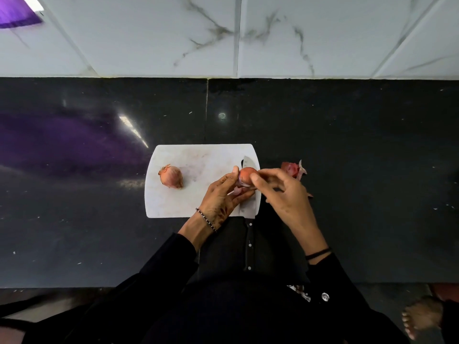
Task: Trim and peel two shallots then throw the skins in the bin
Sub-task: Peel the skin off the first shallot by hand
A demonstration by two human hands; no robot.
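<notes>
A glossy black stone countertop (347, 145) is filling most of the view, scattered with pale flecks and crossed by one thin seam running away from the person. It is throwing back a purple glow on the left and a bright streak of light. Along its far edge, white wall tiles (149, 33) with grey marble veining are rising, and something purple (15, 13) is showing in the far left corner.

A white cutting board (198, 160) is lying in the middle of the counter. The unpeeled shallot (171, 176) is sitting on the board's left part, well apart from the hands.

Over the board's right edge, the left hand (221, 197) is curling round the held shallot (246, 175), thumb raised on its left side. The right hand (285, 192) is pinching the same bulb from the right with its fingertips. A loose flap of skin (239, 188) is hanging beneath it.

The hands are covering much of a knife (249, 162), which is lying along the board's right edge with its tip pointing far and its riveted handle reaching toward the person. Torn skins (294, 168) are lying on the counter just right of the board, partly hidden behind the right hand.

The person is wearing dark sleeves, a beaded bracelet (205, 219) on the left wrist and a black band (318, 253) on the right. A bare foot (422, 316) is showing on the floor at the near right.
</notes>
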